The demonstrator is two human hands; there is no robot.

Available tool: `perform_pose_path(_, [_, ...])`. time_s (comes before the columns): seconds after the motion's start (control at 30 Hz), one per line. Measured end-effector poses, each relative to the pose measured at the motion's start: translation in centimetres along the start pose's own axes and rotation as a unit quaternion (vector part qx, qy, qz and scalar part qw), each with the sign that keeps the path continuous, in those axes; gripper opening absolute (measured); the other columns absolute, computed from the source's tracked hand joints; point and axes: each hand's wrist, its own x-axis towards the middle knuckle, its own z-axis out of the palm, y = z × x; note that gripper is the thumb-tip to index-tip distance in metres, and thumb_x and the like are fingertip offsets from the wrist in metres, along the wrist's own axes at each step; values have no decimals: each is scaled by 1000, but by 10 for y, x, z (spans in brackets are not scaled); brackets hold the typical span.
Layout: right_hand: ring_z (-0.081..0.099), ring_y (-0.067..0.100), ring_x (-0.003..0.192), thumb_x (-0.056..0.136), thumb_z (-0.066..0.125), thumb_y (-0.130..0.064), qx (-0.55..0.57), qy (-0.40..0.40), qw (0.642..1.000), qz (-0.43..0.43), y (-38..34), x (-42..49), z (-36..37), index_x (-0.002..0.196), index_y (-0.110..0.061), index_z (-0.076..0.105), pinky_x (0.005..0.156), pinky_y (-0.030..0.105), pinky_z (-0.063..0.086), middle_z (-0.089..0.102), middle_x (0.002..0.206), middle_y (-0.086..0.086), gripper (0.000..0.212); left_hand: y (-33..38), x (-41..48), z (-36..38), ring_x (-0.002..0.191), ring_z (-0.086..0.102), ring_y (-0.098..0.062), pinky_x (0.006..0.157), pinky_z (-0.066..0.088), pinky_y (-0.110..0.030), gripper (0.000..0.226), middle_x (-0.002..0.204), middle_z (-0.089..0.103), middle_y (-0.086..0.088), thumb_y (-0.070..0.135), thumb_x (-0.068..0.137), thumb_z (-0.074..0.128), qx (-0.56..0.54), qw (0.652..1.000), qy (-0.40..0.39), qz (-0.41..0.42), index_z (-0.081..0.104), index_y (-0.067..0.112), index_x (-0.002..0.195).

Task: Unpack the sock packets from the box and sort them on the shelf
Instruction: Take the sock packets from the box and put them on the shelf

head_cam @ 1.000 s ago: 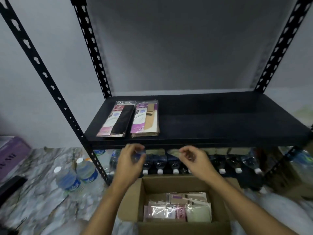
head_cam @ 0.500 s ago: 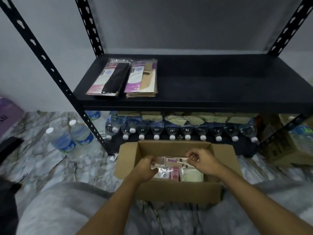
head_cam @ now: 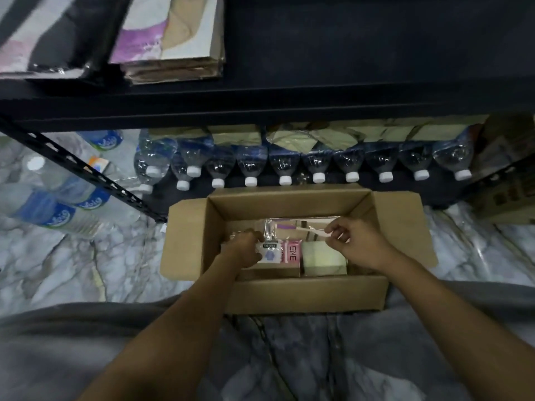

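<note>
An open cardboard box sits on the floor below the black shelf. Inside lie several sock packets, among them a pink one and a pale green one. Both hands reach into the box. My left hand pinches the left end of a clear sock packet lying across the far side of the box. My right hand pinches its right end. On the shelf above rest two stacks: black-sock packets at the left and beige-sock packets beside them.
A row of water bottles lies on the bottom shelf just behind the box. More bottles lie on the marble floor at the left, past the slanted shelf post. Another carton stands at the right.
My hands dropped from just under the shelf edge into the box and closed on the ends of a clear packet. The view tilted down and moved closer to the box.
</note>
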Motion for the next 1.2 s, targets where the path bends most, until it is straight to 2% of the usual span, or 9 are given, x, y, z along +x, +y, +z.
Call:
perform_pose_path(0.23, [56,2,67,86,66,-15,47,23,999,3,-9,4,-4,90,-25,63,61,12,44,61,77,-14,12,-4,9,17,128,43,-33,101,40,-46,46,140,44,-2,20,85,58,140,989,37,8,50,25,130])
perform_pose_path(0.37, [58,3,73,85,67,-17,41,27,999,-5,-12,4,-2,90,-27,64,67,18,45,62,78,-13,12,0,9,18,131,40,-33,106,32,-47,62,145,43,-7,24,84,63,186,981,49,3,36,21,140])
perform_pose_path(0.5, [60,9,76,84,67,-17,41,36,998,-19,-16,2,-3,89,-26,65,71,21,47,62,77,-11,10,1,8,19,130,39,-31,106,30,-45,59,142,42,-10,25,84,65,226,972,58,18,40,19,137])
perform_pose_path(0.6, [57,6,74,84,66,-15,40,37,998,-27,-18,1,-5,90,-23,66,73,25,48,61,75,-13,10,3,3,16,129,40,-30,107,29,-44,47,138,47,-11,23,83,64,204,977,52,35,47,18,127])
perform_pose_path(0.7, [56,5,73,85,66,-17,38,41,998,-35,-22,1,-8,93,-20,68,73,26,48,62,77,-12,9,0,-5,15,115,51,-29,102,38,-42,29,125,56,-6,19,83,66,116,993,15,25,51,24,107])
perform_pose_path(0.83, [56,6,71,85,66,-17,60,45,996,-46,-33,-1,-14,92,-20,66,68,21,46,63,79,-11,8,-5,-17,6,102,58,-22,92,49,-41,33,105,59,3,13,75,77,-37,999,-1,9,53,34,82])
perform_pose_path(0.9, [55,5,70,86,65,-15,65,38,996,-49,-37,-4,-18,93,-21,66,66,15,45,63,79,-12,8,-3,-24,-3,92,59,-17,78,46,-26,27,95,60,5,12,74,79,-62,997,25,30,60,30,82])
perform_pose_path(1.03, [55,2,72,86,66,-18,63,31,996,-56,-43,-13,-25,96,-21,66,64,8,41,64,84,-9,10,2,-40,-20,73,56,-11,58,37,-17,20,81,62,8,29,74,80,-84,991,77,73,66,21,84])
perform_pose_path(1.2, [55,0,72,87,65,-19,60,34,996,-64,-45,-21,-31,99,-18,66,62,6,41,62,83,-11,12,4,-47,-19,86,58,-14,70,39,-20,23,92,65,2,24,75,82,-81,991,72,82,69,16,93])
